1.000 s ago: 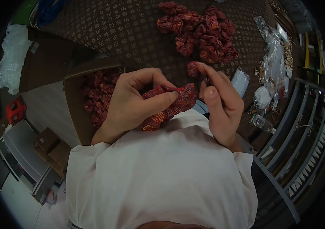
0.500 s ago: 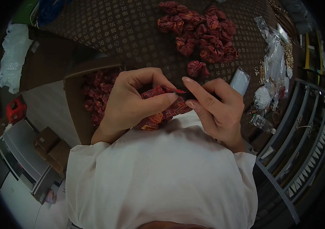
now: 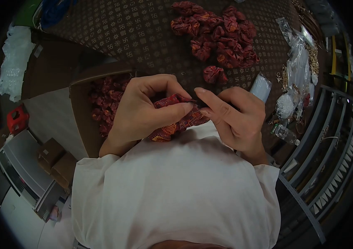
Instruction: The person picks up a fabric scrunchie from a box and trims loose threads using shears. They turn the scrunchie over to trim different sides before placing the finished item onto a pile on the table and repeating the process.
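Note:
My left hand (image 3: 147,110) pinches a dark red patterned cloth piece (image 3: 172,128) between thumb and fingers, just above my white shirt. Close on its right, my right hand (image 3: 234,118) has thumb and index finger bent toward each other at the cloth's upper edge. Whatever lies between those two fingertips is too small to make out. Beyond the hands, a heap of gathered red cloth pieces (image 3: 222,35) rests on the brown patterned tablecloth (image 3: 126,31), with a single red piece (image 3: 215,75) nearer to me.
An open cardboard box (image 3: 81,118) holding many red cloth pieces stands at the left. Clear plastic bags (image 3: 298,62) and metal chains lie on the right side of the cloth. A grey metal rack (image 3: 321,153) is at the right, a red container (image 3: 17,119) at far left.
My right thumb and index finger have shifted slightly left, closer to my left hand. The cloth's pointed upper edge shows less between the hands.

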Available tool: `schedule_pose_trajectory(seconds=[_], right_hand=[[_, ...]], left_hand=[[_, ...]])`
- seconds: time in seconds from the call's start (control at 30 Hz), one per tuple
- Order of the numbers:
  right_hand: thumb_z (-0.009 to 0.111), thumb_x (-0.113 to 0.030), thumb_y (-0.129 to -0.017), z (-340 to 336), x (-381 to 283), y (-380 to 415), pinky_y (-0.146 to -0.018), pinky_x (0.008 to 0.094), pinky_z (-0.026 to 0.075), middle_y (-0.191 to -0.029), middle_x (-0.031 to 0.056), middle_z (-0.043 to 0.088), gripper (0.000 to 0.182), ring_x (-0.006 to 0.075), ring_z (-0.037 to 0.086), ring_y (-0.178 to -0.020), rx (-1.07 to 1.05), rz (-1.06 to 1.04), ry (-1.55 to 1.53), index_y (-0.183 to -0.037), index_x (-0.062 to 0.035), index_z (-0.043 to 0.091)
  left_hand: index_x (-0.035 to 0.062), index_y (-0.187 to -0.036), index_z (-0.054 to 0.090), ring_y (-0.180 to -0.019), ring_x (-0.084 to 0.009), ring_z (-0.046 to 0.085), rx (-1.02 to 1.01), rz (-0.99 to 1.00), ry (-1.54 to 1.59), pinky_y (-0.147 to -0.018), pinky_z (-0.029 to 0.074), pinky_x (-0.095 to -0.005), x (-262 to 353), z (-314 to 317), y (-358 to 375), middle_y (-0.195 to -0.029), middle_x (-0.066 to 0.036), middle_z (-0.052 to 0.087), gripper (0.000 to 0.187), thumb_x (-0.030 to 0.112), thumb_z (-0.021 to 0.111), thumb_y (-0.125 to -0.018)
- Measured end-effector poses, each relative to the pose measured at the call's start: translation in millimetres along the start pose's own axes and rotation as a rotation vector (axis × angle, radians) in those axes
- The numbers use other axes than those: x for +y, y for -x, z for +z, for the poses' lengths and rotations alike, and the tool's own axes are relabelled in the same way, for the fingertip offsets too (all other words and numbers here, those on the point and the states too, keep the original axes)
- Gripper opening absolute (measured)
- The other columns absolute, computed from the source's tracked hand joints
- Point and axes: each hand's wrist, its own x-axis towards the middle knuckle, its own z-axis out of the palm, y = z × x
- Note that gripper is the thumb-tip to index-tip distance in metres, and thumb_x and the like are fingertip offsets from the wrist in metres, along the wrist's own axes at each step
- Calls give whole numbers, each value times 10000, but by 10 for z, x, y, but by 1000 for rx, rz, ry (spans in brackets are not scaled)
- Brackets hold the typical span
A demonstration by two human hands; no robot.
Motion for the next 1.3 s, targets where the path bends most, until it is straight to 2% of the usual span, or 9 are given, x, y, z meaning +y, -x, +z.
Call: schedule_pose_trajectory(seconds=[0.13,0.2,0.43,0.5,0.73,0.87,1.1,1.2,1.3], right_hand=[[617,-132,-789,-93,37,-2,-451,204,316,-597,14,429,265,85,408,-499,-38,394,-410,-1040,-47,618],[548,-146,-859,-122,57,-5,-486,177,296,-629,-12,447,291,47,384,-543,171,948,-1202,-1109,3,559],[585,-140,-840,34,-58,14,-561,161,372,-686,-6,508,303,37,446,-607,283,745,-1039,-1091,27,555],[638,-69,-783,11,-25,16,-589,178,403,-721,10,561,208,51,510,-654,-92,662,-951,-967,22,606],[662,21,-705,-37,-19,-25,-574,211,414,-718,39,588,104,87,551,-660,-134,617,-830,-801,15,620],[664,33,-687,-7,3,-5,-567,212,409,-703,49,581,114,94,550,-645,-100,578,-798,-791,11,621],[671,34,-677,-1,42,49,-526,206,358,-674,33,559,131,78,494,-593,-12,517,-713,-797,5,626],[666,40,-678,0,77,54,-524,204,347,-659,26,543,130,73,471,-584,-47,490,-778,-797,7,628],[656,46,-685,3,113,75,-530,204,346,-683,24,540,135,73,461,-601,-71,494,-839,-812,11,626]], left_hand=[[-8,-711,612,-604,-38,509,14,-15,13,-537,389,-182,9,-3,2,-649,0,573,38,4,637,-685],[-9,-712,613,-605,-40,511,8,-15,9,-540,391,-183,5,-19,0,-652,-1,574,41,6,638,-685],[-9,-719,621,-618,-47,513,-24,-54,110,-554,391,-188,-29,-39,-35,-666,-2,568,46,4,644,-682],[-5,-723,626,-619,-52,515,-42,-20,69,-552,390,-191,-52,-58,-55,-668,-4,561,50,6,651,-681],[12,-751,648,-627,-84,530,-83,332,-349,-543,397,-214,-100,-20,-96,-689,-24,539,79,14,679,-678],[14,-778,651,-655,-81,542,-83,155,-333,-541,412,-201,-36,-86,-55,-724,-27,545,96,-11,657,-685],[42,-923,638,-824,-116,563,623,615,-474,-672,460,-222,-75,-344,-165,-954,-62,574,247,-49,617,-695],[50,-958,628,-833,-137,573,341,724,-537,-683,459,-234,-62,-245,-161,-1020,-75,560,301,-26,663,-669],[41,-840,657,-730,-143,565,-53,359,-416,-556,449,-244,-135,-176,-120,-814,-56,587,265,6,732,-588]])
